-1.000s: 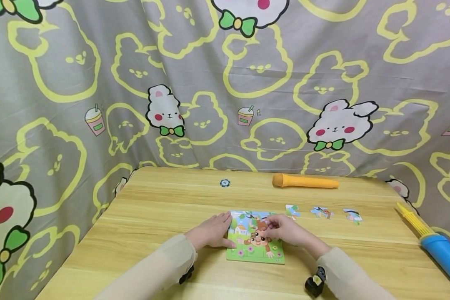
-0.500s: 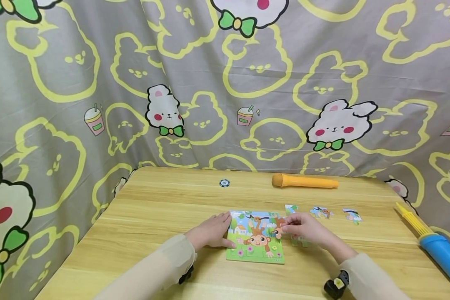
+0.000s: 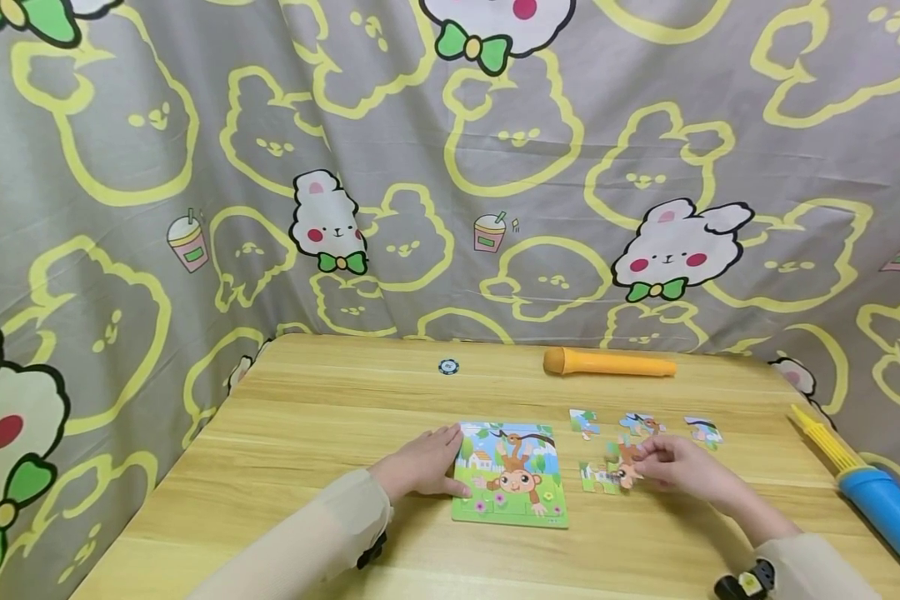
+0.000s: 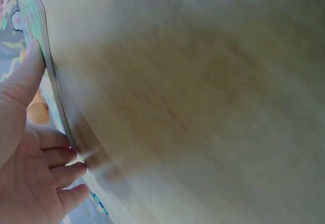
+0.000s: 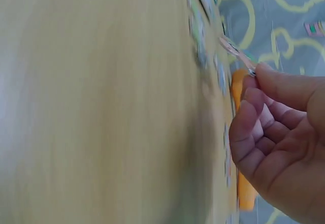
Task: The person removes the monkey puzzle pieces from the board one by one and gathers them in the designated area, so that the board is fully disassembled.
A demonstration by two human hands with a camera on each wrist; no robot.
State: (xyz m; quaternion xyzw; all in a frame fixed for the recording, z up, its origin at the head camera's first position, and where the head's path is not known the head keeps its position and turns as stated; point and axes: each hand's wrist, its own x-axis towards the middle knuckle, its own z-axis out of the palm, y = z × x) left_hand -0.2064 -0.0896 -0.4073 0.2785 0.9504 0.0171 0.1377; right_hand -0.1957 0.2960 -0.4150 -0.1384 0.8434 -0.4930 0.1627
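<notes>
A square picture puzzle board (image 3: 510, 479) with a cartoon monkey lies flat on the table. My left hand (image 3: 423, 465) rests at its left edge; in the left wrist view the thumb (image 4: 30, 71) lies on the board's face and the other fingers extend along its edge. Right of the board, my right hand (image 3: 686, 471) pinches a jigsaw piece (image 3: 626, 468) showing part of a monkey, between thumb and forefinger. The right wrist view shows that piece (image 5: 235, 51) raised off the table and tilted. Partly behind it lies another jigsaw piece (image 3: 592, 477).
Several loose jigsaw pieces lie in a row behind the right hand, among them one with a branch (image 3: 702, 430). Farther back are an orange toy microphone (image 3: 611, 362) and a round chip (image 3: 448, 367). A blue-and-yellow tube-shaped toy (image 3: 885, 508) lies at the right edge. Patterned cloth (image 3: 420, 167) surrounds the table.
My right hand has moved right, carrying the jigsaw piece from over the board to beyond its right side, uncovering the monkey picture. My left hand has stayed at the board's edge.
</notes>
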